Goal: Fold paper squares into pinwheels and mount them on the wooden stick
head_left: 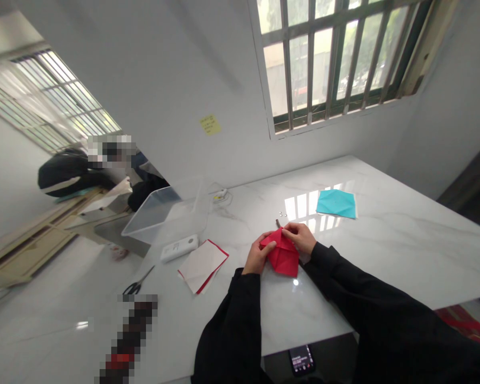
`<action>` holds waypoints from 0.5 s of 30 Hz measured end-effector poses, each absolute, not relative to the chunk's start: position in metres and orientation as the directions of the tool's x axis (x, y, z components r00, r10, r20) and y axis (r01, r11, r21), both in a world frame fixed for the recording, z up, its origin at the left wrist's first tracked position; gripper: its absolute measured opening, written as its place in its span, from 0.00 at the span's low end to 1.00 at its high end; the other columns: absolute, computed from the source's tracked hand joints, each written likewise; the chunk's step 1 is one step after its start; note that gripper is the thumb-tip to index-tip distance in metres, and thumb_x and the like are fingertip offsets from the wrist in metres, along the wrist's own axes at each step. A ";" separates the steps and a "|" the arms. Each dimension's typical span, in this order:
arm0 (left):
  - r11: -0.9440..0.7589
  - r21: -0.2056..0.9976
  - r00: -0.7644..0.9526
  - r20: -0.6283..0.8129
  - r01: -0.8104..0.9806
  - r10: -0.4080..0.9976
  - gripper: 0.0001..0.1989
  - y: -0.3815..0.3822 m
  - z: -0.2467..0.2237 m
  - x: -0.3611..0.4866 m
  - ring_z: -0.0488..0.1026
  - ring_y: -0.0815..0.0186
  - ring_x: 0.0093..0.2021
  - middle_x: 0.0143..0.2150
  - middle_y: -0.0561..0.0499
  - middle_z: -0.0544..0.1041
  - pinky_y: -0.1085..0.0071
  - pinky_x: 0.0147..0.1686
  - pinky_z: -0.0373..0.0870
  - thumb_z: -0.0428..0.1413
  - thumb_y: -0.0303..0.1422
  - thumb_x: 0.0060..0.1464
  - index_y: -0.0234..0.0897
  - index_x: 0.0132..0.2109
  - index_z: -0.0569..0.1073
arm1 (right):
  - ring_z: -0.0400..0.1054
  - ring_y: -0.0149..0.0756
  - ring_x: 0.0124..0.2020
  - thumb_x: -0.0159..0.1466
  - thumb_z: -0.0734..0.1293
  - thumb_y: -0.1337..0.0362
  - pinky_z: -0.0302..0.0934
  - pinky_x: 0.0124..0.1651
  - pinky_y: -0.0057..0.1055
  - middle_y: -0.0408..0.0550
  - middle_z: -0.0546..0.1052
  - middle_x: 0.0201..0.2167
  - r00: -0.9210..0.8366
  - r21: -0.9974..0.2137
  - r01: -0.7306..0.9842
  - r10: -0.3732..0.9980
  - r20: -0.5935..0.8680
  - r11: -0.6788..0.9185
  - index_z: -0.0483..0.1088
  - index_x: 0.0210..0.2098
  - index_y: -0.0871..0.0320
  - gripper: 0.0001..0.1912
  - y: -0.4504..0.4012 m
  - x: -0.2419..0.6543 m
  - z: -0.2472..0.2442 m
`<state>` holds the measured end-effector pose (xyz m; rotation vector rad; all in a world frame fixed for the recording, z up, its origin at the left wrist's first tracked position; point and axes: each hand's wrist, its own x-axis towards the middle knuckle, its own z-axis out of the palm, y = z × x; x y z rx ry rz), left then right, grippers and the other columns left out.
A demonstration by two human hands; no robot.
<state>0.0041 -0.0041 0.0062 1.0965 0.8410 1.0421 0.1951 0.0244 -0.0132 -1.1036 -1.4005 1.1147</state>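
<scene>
In front of you, a white marbled table (400,234) is bearing teal sheets (336,204) on the right. Small bits (280,214) are lying near a partly hidden dark rod (278,223). Farther left, a red-edged paper stack (203,266) is resting just beside a white oblong case (180,248); scissors (133,288), a clear bin (160,216) and a thin cable (228,199) are also sitting there.
</scene>
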 end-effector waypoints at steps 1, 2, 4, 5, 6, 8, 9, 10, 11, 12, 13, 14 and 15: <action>0.116 0.964 0.307 -0.038 -0.237 0.951 0.28 -0.004 0.006 0.004 0.78 0.59 0.45 0.46 0.44 0.81 0.67 0.46 0.72 0.68 0.38 0.48 0.34 0.56 0.74 | 0.68 0.35 0.26 0.60 0.69 0.50 0.63 0.31 0.30 0.45 0.76 0.24 -0.092 -0.986 0.052 0.984 0.152 0.157 0.75 0.30 0.59 0.17 0.024 0.195 -0.012; 0.114 0.965 0.305 -0.039 -0.234 0.952 0.29 -0.004 0.006 0.004 0.78 0.59 0.44 0.46 0.44 0.81 0.67 0.45 0.72 0.68 0.38 0.48 0.34 0.56 0.73 | 0.68 0.34 0.26 0.60 0.69 0.49 0.62 0.31 0.30 0.45 0.76 0.25 -0.093 -0.987 0.033 0.984 0.154 0.158 0.75 0.30 0.59 0.17 0.023 0.194 -0.011; 0.110 0.969 0.296 -0.041 -0.221 0.954 0.29 -0.003 0.004 0.003 0.78 0.60 0.43 0.45 0.44 0.81 0.68 0.45 0.73 0.68 0.38 0.47 0.34 0.55 0.73 | 0.68 0.34 0.26 0.59 0.70 0.50 0.62 0.30 0.30 0.46 0.77 0.27 -0.100 -0.986 -0.002 0.981 0.164 0.165 0.75 0.32 0.59 0.17 0.022 0.193 -0.009; 0.109 0.970 0.291 -0.043 -0.216 0.956 0.29 -0.003 0.003 0.002 0.78 0.60 0.42 0.44 0.44 0.81 0.68 0.45 0.73 0.68 0.38 0.47 0.34 0.55 0.73 | 0.68 0.34 0.26 0.59 0.70 0.51 0.62 0.30 0.29 0.46 0.78 0.27 -0.104 -0.986 -0.015 0.981 0.167 0.166 0.75 0.33 0.59 0.17 0.021 0.193 -0.008; 0.109 0.971 0.286 -0.045 -0.212 0.957 0.30 -0.002 0.003 0.002 0.78 0.60 0.42 0.44 0.44 0.81 0.68 0.44 0.73 0.68 0.38 0.47 0.34 0.55 0.73 | 0.68 0.33 0.26 0.59 0.70 0.51 0.62 0.29 0.29 0.46 0.78 0.28 -0.106 -0.986 -0.024 0.980 0.166 0.164 0.76 0.34 0.60 0.16 0.021 0.193 -0.008; 0.111 0.971 0.280 -0.048 -0.214 0.959 0.30 -0.002 0.001 0.002 0.78 0.60 0.41 0.43 0.45 0.81 0.67 0.44 0.73 0.69 0.38 0.46 0.33 0.55 0.73 | 0.67 0.33 0.25 0.59 0.70 0.51 0.61 0.28 0.29 0.45 0.77 0.27 -0.097 -0.988 -0.024 0.983 0.154 0.152 0.76 0.35 0.60 0.16 0.021 0.193 -0.008; 0.111 0.970 0.278 -0.048 -0.218 0.959 0.31 -0.001 0.001 0.002 0.78 0.60 0.42 0.43 0.44 0.81 0.67 0.44 0.73 0.69 0.38 0.45 0.33 0.55 0.73 | 0.66 0.33 0.24 0.59 0.70 0.51 0.60 0.27 0.28 0.45 0.76 0.25 -0.087 -0.989 -0.014 0.985 0.147 0.147 0.75 0.34 0.60 0.16 0.021 0.193 -0.008; 0.111 0.968 0.277 -0.046 -0.224 0.960 0.31 -0.001 0.001 0.002 0.78 0.59 0.42 0.43 0.44 0.81 0.67 0.44 0.73 0.69 0.37 0.45 0.34 0.55 0.73 | 0.65 0.33 0.23 0.59 0.69 0.52 0.59 0.26 0.28 0.44 0.76 0.24 -0.077 -0.989 -0.001 0.986 0.145 0.145 0.75 0.33 0.60 0.16 0.021 0.194 -0.009; 0.112 0.967 0.277 -0.045 -0.229 0.960 0.30 -0.001 0.000 0.003 0.78 0.59 0.42 0.43 0.44 0.81 0.67 0.44 0.72 0.69 0.37 0.44 0.34 0.55 0.73 | 0.65 0.33 0.23 0.59 0.69 0.52 0.59 0.26 0.28 0.44 0.75 0.24 -0.068 -0.989 0.013 0.987 0.146 0.148 0.75 0.32 0.59 0.15 0.022 0.194 -0.009; 0.111 0.966 0.274 -0.045 -0.233 0.961 0.30 -0.001 0.000 0.003 0.78 0.59 0.43 0.43 0.44 0.81 0.67 0.44 0.72 0.69 0.37 0.44 0.34 0.54 0.73 | 0.66 0.33 0.24 0.59 0.69 0.52 0.59 0.26 0.28 0.45 0.76 0.24 -0.063 -0.988 0.024 0.986 0.152 0.154 0.75 0.31 0.59 0.15 0.022 0.194 -0.009; 0.110 0.966 0.270 -0.044 -0.236 0.962 0.30 -0.001 0.000 0.003 0.78 0.59 0.43 0.43 0.44 0.81 0.67 0.44 0.72 0.70 0.37 0.44 0.34 0.54 0.73 | 0.67 0.34 0.25 0.59 0.69 0.53 0.60 0.27 0.29 0.45 0.76 0.25 -0.062 -0.987 0.027 0.986 0.158 0.160 0.75 0.32 0.59 0.15 0.022 0.194 -0.009; 0.110 0.965 0.266 -0.044 -0.236 0.963 0.30 -0.001 0.000 0.003 0.78 0.59 0.43 0.43 0.44 0.81 0.67 0.45 0.72 0.70 0.37 0.44 0.34 0.54 0.73 | 0.68 0.34 0.26 0.59 0.69 0.53 0.61 0.28 0.29 0.46 0.78 0.27 -0.065 -0.986 0.018 0.985 0.162 0.163 0.75 0.32 0.59 0.14 0.022 0.194 -0.008; 0.109 0.966 0.262 -0.045 -0.235 0.964 0.30 -0.001 0.000 0.003 0.78 0.59 0.43 0.43 0.44 0.81 0.67 0.45 0.72 0.70 0.37 0.44 0.34 0.54 0.73 | 0.69 0.35 0.28 0.59 0.68 0.54 0.62 0.30 0.30 0.47 0.79 0.29 -0.075 -0.987 -0.001 0.984 0.163 0.164 0.76 0.34 0.59 0.14 0.021 0.194 -0.006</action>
